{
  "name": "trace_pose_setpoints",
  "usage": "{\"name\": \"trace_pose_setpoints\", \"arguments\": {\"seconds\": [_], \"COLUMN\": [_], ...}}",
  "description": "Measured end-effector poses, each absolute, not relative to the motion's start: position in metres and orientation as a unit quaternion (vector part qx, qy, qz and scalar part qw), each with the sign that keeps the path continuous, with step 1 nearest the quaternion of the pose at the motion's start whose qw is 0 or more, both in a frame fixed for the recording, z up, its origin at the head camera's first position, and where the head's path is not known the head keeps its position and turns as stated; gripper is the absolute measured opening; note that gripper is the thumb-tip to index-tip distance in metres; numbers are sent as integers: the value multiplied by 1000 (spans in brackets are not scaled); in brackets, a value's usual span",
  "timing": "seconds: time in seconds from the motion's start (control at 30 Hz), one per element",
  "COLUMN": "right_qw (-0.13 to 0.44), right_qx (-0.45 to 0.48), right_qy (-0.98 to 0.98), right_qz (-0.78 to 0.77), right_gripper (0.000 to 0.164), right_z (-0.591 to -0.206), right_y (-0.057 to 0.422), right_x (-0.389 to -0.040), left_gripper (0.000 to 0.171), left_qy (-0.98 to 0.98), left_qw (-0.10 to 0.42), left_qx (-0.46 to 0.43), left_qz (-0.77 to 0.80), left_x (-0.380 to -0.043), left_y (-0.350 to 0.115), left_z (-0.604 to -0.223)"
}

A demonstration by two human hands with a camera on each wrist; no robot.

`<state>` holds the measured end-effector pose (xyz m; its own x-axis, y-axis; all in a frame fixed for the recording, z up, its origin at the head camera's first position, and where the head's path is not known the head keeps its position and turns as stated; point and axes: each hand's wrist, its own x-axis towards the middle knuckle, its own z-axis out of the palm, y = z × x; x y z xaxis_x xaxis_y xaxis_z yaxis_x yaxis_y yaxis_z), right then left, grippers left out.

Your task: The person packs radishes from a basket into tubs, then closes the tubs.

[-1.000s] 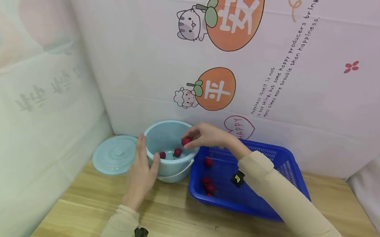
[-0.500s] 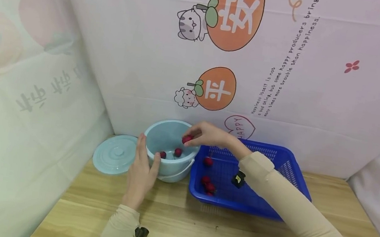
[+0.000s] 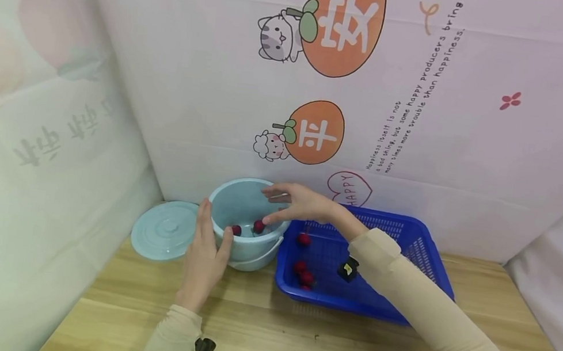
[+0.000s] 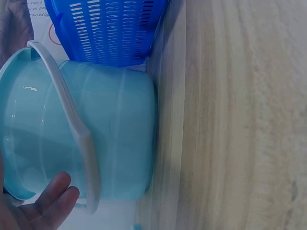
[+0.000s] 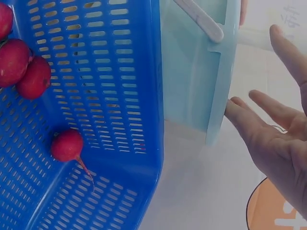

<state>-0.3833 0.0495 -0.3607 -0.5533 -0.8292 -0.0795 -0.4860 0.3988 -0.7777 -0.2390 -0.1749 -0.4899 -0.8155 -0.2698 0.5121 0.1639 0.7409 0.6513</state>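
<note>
A light blue bucket stands upright with its white handle hanging down the front. Inside it, radishes lie on the bottom, partly hidden by the rim and my hands. My left hand rests against the bucket's left side, fingers straight, thumb at the front rim. Over the right rim reaches my right hand, fingers spread apart and holding nothing. The right wrist view shows its fingers right at the rim. Several more radishes lie in the blue basket to the right.
A light blue lid lies left of the bucket, close to the side curtain. The basket sits right beside the bucket on the wooden table. Behind both rises a printed white backdrop.
My right hand has let go of the radish it pinched, and its fingers have spread over the bucket. My left hand stays at the bucket's side. The head view has shifted slightly.
</note>
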Motion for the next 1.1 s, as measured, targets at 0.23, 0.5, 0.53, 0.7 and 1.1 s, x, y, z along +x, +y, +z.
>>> {"name": "trace_pose_setpoints", "arguments": {"seconds": [0.23,0.5,0.53,0.7,1.1], "right_qw": [252,253,253,256,224], "right_qx": [-403,-406,-408,-416,-408], "right_qy": [789,774,773,765,718], "right_qz": [-389,-414,-414,-420,-517], "right_gripper": [86,70,68,58,33], "right_z": [-367,-374,-374,-376,-405], "right_y": [54,57,57,58,70], "right_x": [-385,-388,-389,-391,-404], "left_gripper": [78,78,78,77,76], "left_qy": [-886,-885,-884,-883,-882], "left_qw": [297,296,297,300,301], "left_qx": [34,32,32,32,36], "left_qz": [-355,-359,-359,-359,-360], "left_x": [-240,-241,-241,-241,-241], "left_y": [-175,-176,-176,-177,-177], "left_z": [-491,-491,-490,-490,-491]}}
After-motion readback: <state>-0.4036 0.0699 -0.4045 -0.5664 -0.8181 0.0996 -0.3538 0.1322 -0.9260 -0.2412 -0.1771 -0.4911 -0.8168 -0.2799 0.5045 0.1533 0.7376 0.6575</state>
